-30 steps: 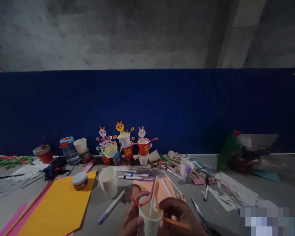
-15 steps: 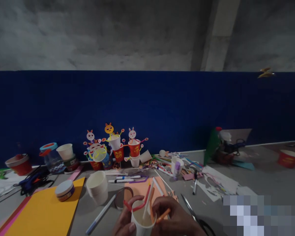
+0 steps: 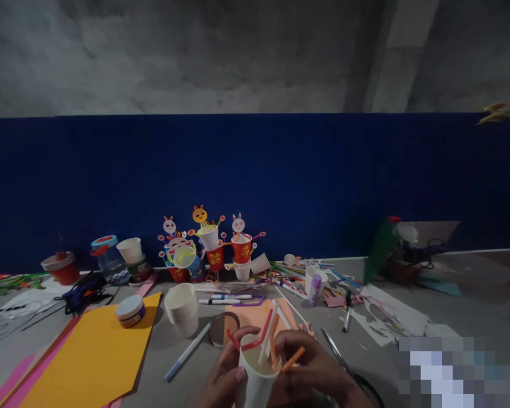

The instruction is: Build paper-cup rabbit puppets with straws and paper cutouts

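My left hand (image 3: 227, 368) is wrapped round the side of a white paper cup (image 3: 257, 382), thumb on its front, fingers behind. The cup is upright, open end up. A red straw (image 3: 261, 334) is bent over the left rim. Inside stands a white straw (image 3: 267, 340). An orange straw (image 3: 274, 343) runs down inside the cup, and an orange end (image 3: 293, 359) juts outside on the right. My right hand (image 3: 308, 362) is closed at the right rim, fingers curled about the orange straw. Its fingertips are partly hidden.
Yellow paper (image 3: 93, 351) with a lidded jar (image 3: 130, 310) lies left. Stacked paper cups (image 3: 182, 309), a marker (image 3: 187, 352) and a tape roll (image 3: 224, 330) are nearby. Scissors (image 3: 335, 347) lie right. Cup figures (image 3: 215, 255) stand behind, before a blue panel (image 3: 255, 170).
The view has swung left, so the table's things sit farther right in the picture. Both hands keep about the same hold on the cup and straws.
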Motion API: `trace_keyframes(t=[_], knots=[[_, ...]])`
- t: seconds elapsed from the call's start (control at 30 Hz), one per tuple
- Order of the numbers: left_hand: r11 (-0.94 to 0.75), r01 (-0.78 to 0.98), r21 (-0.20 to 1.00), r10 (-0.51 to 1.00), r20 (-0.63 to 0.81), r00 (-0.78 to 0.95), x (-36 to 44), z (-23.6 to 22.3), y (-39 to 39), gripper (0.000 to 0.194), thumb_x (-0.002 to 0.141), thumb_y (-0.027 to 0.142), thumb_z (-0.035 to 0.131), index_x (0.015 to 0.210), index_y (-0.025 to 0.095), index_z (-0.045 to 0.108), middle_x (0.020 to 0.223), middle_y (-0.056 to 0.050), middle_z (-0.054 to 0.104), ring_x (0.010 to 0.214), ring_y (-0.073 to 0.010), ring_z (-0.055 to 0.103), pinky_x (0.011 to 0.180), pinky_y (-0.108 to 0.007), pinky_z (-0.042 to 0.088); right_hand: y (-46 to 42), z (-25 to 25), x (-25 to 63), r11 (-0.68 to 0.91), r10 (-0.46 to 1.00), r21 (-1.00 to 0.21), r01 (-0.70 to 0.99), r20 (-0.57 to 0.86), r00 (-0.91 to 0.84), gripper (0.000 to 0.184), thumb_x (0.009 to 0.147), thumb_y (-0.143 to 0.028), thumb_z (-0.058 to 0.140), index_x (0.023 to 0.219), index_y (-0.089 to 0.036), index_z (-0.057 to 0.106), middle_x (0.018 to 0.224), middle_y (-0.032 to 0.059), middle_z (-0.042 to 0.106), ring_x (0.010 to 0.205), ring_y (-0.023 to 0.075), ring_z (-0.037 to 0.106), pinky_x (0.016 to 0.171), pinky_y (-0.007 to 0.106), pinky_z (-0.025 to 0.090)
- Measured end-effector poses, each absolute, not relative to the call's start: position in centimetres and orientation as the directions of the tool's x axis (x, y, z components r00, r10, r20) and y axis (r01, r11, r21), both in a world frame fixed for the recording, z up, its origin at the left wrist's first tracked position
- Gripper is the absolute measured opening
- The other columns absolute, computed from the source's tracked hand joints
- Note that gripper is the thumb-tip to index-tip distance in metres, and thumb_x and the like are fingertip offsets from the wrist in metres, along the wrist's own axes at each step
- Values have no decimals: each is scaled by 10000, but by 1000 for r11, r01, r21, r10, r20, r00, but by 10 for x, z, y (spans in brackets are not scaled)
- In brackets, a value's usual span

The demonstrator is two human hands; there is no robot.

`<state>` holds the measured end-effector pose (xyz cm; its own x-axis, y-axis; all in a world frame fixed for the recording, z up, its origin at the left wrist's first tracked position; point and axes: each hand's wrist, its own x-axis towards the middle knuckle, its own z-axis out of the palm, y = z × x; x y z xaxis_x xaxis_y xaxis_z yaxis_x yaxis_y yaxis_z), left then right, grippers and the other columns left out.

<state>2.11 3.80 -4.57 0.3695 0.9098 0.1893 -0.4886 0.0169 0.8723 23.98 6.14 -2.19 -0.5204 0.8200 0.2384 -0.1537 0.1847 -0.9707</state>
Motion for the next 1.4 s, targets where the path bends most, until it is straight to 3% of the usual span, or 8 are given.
trace_keyframes(t=[0.17,0.4,0.63,0.8,0.93,1.13,1.27,1.4], knots=[[18,-487,873,908,189,373,22,-53,40,566,708,489,824,1214,271,695,1058,-40,745,971,-259,668,851,-312,456,61,-22,239,183,817,-970,-162,241,-525,462,542,-544,910,648,-188,635,662,-30,529,653,141,464,626,255,355],[39,-490,871,907,175,383,24,-42,33,536,696,473,837,1189,304,713,1076,-25,754,1068,-309,651,927,-394,471,63,-29,239,141,841,-969,-201,225,-491,503,495,-543,937,627,-176,620,661,-42,507,651,125,467,569,215,360],[45,-537,842,939,149,311,20,-59,52,612,669,479,840,1223,262,696,1108,-80,758,1117,-363,637,870,-387,489,65,-25,232,43,834,-951,-305,203,-514,494,555,-502,936,813,-188,656,652,-54,560,535,93,514,516,215,430],[54,-508,860,920,155,360,18,-66,57,594,671,444,843,1215,254,703,1111,-88,760,1080,-344,649,888,-390,484,63,-26,230,-23,827,-937,-347,177,-533,443,591,-439,939,762,-183,619,574,-81,534,440,71,505,449,197,404],[4,-545,839,941,182,286,24,-47,45,524,745,392,810,1238,269,680,1143,-64,755,1089,-298,650,905,-347,476,63,-26,228,-5,834,-931,-365,198,-516,455,654,-472,898,890,-189,631,579,-88,534,429,61,477,448,189,384],[-96,-546,832,963,216,160,28,-38,41,494,781,366,794,1248,279,656,1252,-73,708,1137,-302,635,918,-352,476,67,-28,224,114,877,-932,-344,257,-406,612,703,-427,860,1240,-262,617,814,-49,531,640,98,490,565,200,418],[-154,-494,856,958,252,137,26,-41,46,509,764,370,814,1241,278,662,1228,-74,717,1167,-319,610,951,-365,459,71,-43,217,231,881,-957,-175,282,-379,718,634,-532,853,1256,-251,631,1065,52,630,941,241,598,835,353,491],[-166,-450,878,965,238,108,26,-44,46,494,776,393,805,1238,283,669,1246,-69,710,1217,-326,580,991,-364,436,67,-55,207,166,913,-977,-131,202,-354,732,629,-588,833,1246,-247,635,1203,105,646,1061,312,604,916,423,491]])
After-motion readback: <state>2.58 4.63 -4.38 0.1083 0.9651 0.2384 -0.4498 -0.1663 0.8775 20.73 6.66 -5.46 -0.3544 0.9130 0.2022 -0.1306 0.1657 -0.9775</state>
